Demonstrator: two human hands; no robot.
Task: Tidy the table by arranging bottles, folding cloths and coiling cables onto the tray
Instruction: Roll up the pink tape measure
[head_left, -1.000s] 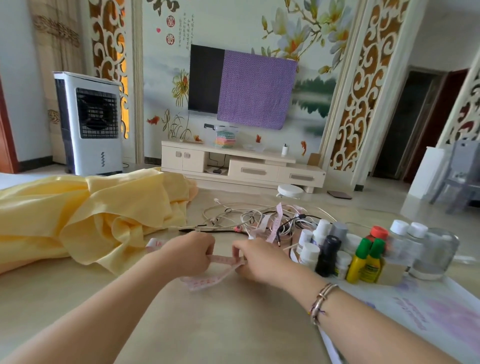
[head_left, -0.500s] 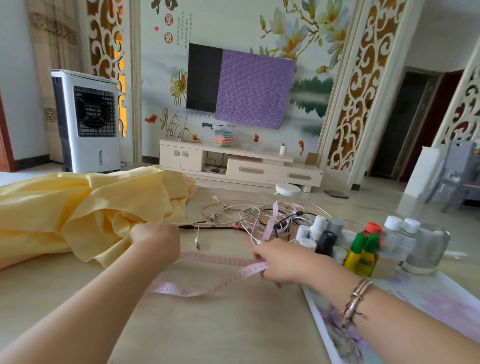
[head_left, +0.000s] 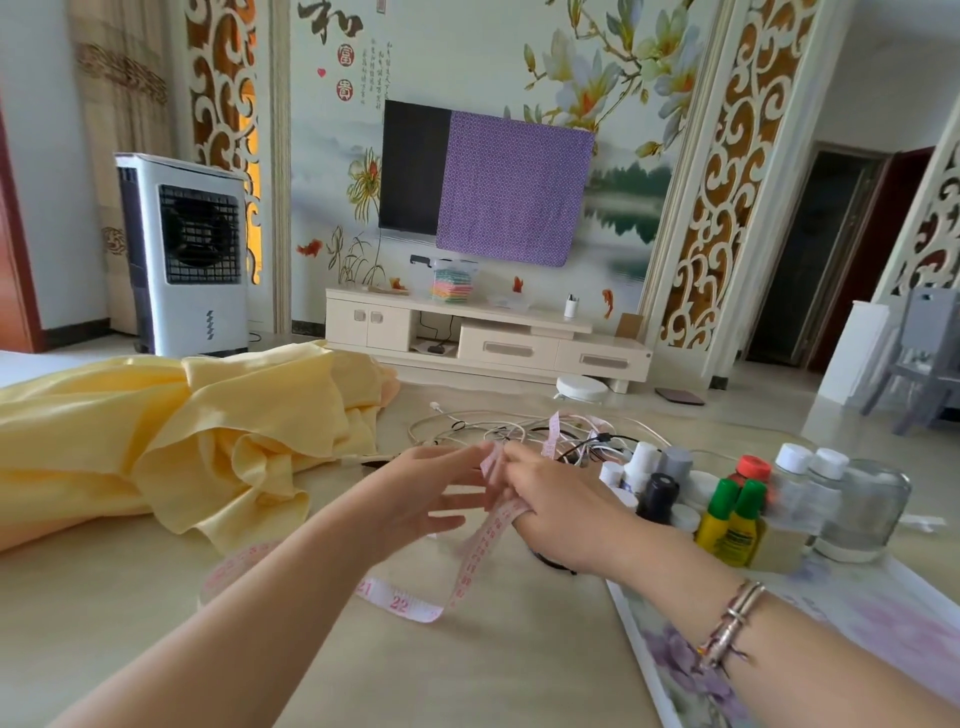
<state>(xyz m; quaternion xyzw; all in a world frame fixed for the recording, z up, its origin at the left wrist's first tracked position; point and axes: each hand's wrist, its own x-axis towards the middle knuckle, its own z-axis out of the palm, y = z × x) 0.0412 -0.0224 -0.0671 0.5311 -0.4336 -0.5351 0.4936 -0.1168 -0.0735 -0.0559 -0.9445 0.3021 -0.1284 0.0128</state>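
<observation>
Step in hand: I judge this to be winding the pink measuring tape (head_left: 480, 553) into a coil round my right hand (head_left: 558, 512), ahead of setting it on the tray (head_left: 670, 670).
Tape position: one run is wrapped over my right fingers; a slack loop hangs down to the table (head_left: 467, 670) just near of both hands, showing the numbers 21 and 22; another length trails left under my left forearm; a far strand rises toward the cable tangle (head_left: 524, 428).
Right hand: palm down, fingers curled, with the tape wound over them; it holds the coil's core.
Left hand (head_left: 423, 496): fingers straight and spread, fingertips at the tape beside the right hand; it touches but, as far as I can tell, does not grip.
Method: keep each turn flat and the same size; feed slack with the left hand; free the far strand from the cables before pulling.
Risk: a tug could drag the cables into the bottles (head_left: 727, 512) standing on the far end of the tray.
Yellow cloth (head_left: 171, 441): heaped unfolded, far left.
</observation>
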